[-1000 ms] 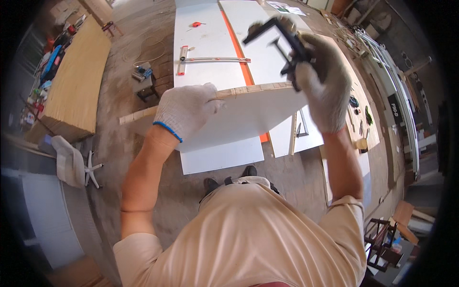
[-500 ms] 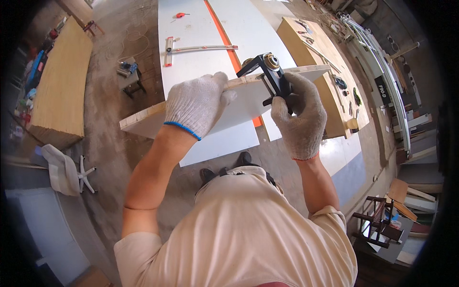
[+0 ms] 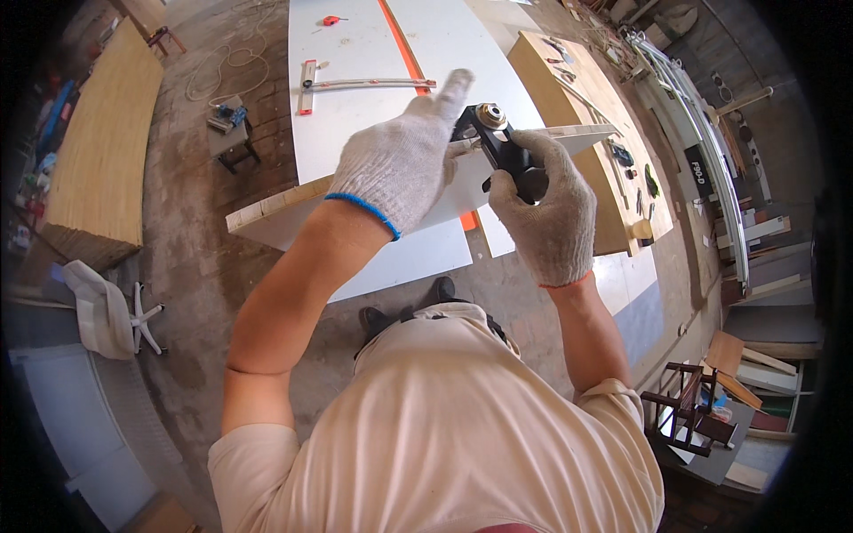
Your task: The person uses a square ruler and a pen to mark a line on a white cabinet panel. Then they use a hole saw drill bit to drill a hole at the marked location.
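Note:
A white panel with a pale, wood-like edge stands across in front of me, long edge up. Over that edge sits a black metal hand tool with a round brass-coloured fitting on top. My right hand, in a knitted glove, is closed around the tool's near side, thumb and fingers on its dark rounded part. My left hand, gloved with a blue cuff, is above the panel's edge, just left of the tool. Its index finger stretches out past the tool's far side; the other fingers are partly hidden.
Beyond the panel lies a large white board with an orange strip, a T-shaped guide and a small red tool. A wooden bench with hand tools stands right. Left are a small stool and a white chair.
My left hand has left its place on the panel's edge and moved right to the tool, with the index finger now stretched out. My right hand still holds the tool.

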A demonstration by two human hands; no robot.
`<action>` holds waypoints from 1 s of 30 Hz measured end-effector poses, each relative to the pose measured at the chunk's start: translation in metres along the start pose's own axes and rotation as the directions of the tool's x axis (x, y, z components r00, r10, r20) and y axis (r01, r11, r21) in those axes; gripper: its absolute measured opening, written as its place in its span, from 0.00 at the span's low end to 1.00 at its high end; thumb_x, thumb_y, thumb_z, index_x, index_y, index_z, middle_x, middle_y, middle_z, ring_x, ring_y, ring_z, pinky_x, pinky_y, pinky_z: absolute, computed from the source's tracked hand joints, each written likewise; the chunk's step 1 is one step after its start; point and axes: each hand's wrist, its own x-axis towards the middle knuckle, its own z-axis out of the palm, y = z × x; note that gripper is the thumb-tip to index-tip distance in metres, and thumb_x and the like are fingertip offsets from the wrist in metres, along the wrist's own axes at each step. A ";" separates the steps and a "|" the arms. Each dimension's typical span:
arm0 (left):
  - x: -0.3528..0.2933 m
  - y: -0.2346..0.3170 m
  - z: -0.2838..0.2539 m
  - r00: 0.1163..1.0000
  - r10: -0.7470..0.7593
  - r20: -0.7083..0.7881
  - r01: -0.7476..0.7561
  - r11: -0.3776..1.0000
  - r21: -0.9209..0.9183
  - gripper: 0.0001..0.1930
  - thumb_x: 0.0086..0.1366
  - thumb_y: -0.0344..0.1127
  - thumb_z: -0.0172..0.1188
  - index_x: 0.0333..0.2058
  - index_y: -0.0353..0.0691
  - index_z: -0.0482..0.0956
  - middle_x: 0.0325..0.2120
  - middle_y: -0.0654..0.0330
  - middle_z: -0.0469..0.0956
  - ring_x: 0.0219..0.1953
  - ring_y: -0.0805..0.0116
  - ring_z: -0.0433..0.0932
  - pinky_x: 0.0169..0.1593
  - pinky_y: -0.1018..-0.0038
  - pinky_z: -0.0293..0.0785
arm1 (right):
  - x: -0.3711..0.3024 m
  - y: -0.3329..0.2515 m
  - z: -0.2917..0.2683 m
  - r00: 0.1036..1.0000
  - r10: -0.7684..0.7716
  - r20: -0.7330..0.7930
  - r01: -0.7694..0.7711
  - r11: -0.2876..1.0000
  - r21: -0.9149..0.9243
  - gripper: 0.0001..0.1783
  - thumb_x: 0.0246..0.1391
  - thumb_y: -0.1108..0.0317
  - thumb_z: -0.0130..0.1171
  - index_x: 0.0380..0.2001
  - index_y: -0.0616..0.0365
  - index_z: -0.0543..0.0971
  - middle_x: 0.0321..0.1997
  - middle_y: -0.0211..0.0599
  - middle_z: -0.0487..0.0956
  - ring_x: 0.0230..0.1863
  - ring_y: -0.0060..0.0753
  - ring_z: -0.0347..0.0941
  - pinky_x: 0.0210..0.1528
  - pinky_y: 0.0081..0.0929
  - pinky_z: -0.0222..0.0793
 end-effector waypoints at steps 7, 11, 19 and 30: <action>0.013 -0.016 0.012 0.971 0.226 -0.080 -0.240 0.910 -0.338 0.42 0.73 0.27 0.65 0.83 0.58 0.65 0.67 0.42 0.83 0.61 0.36 0.86 0.65 0.50 0.86 | -0.006 0.006 0.002 0.998 0.047 -0.050 -0.040 0.991 0.128 0.25 0.60 0.69 0.77 0.60 0.61 0.85 0.48 0.46 0.92 0.43 0.35 0.92 0.48 0.33 0.89; 0.015 -0.015 0.009 0.984 0.176 -0.034 -0.176 0.918 -0.354 0.40 0.74 0.26 0.65 0.82 0.57 0.67 0.65 0.42 0.84 0.63 0.35 0.85 0.65 0.50 0.86 | -0.027 0.013 -0.003 0.973 0.228 -0.023 -0.225 0.969 0.104 0.20 0.65 0.62 0.77 0.55 0.62 0.87 0.42 0.46 0.92 0.40 0.36 0.92 0.46 0.34 0.88; 0.019 -0.018 0.010 0.988 0.157 0.008 -0.149 0.948 -0.280 0.37 0.73 0.28 0.66 0.79 0.51 0.70 0.61 0.38 0.85 0.61 0.32 0.85 0.65 0.48 0.85 | -0.030 0.007 -0.010 0.813 0.444 0.376 -0.525 0.838 0.146 0.29 0.79 0.45 0.62 0.43 0.66 0.88 0.27 0.41 0.88 0.27 0.28 0.86 0.34 0.31 0.82; 0.018 -0.024 0.012 0.978 0.203 -0.050 -0.209 0.929 -0.306 0.33 0.68 0.26 0.64 0.72 0.43 0.77 0.54 0.38 0.89 0.56 0.34 0.88 0.62 0.48 0.86 | -0.031 0.015 -0.010 0.722 0.439 0.535 -0.676 0.613 0.409 0.37 0.81 0.35 0.54 0.43 0.65 0.85 0.27 0.38 0.86 0.23 0.25 0.81 0.28 0.24 0.79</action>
